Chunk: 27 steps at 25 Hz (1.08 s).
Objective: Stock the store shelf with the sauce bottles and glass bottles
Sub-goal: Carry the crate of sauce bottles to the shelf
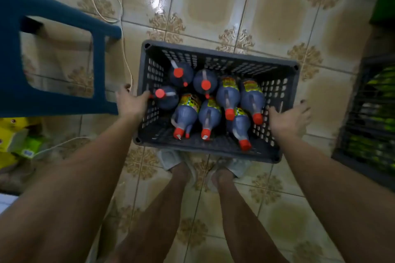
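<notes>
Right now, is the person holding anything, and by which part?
Both hands are at the dark crate of sauce bottles: the left hand on its left rim, the right hand on its right rim. Whether the fingers grip cannot be told.

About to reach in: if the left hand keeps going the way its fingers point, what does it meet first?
Probably the crate wall: the left hand already has its fingertips at the rim. Just beyond stands a red-capped bottle. Depth is unclear.

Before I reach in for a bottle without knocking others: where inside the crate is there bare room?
Free: the crate floor along its far wall and far right corner, beyond the sauce bottles. Crowded: left and middle, bottles packed together. The left hand and right hand are at its side walls.
</notes>
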Tool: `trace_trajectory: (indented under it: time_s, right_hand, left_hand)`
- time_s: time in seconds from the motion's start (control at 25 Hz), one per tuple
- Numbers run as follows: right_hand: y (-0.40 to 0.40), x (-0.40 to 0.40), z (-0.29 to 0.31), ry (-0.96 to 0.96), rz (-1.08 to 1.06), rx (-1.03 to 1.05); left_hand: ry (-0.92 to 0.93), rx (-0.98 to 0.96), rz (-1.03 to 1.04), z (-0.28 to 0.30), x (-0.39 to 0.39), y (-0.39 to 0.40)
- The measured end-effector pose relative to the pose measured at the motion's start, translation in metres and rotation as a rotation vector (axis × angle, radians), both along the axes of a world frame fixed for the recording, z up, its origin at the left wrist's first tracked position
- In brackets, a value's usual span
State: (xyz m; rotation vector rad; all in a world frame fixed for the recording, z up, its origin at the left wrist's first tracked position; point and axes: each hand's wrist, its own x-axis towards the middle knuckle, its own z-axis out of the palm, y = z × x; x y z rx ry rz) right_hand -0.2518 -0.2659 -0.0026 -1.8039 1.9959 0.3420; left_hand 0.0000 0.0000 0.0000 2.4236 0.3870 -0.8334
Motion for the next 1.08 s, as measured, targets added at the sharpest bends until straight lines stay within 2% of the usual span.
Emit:
trace_trajectory:
  time_s: [0.16,0.28,0.4,0.64,0.84,1.0,1.08]
  right_hand:
    - [-0.02,-0.018,-0.043,-0.293,-0.297,0.144]
    - [-0.038,-0.03,-0.062,-0.469,-0.387,0.365]
    - [-0.049,-0.031,-0.063,-0.476,-0.408,0.486]
    - [-0.047,-0.008,-0.018,-0.479,-0.301,0.488]
    - [-0.05,0.01,0.081,-0.446,-0.235,0.502]
    - [-0.036,0.02,0.235,-0.468,-0.208,0.516]
    - [-0.032,0.032,0.317,-0.488,-0.208,0.476]
  left_hand:
    - [0.118,-0.144,0.083,-0.035,0.009,-0.007]
    - [0.278,-0.215,0.06,-0.044,0.02,-0.014]
    - [0.464,-0.248,0.034,-0.043,0.032,-0.017]
    - [0.425,-0.237,0.033,-0.007,0.023,-0.007]
    - [0.388,-0.264,0.087,0.091,0.032,0.01]
    - [0.377,-0.296,0.083,0.239,0.04,0.025]
    - [0.303,-0.327,0.089,0.314,0.05,0.031]
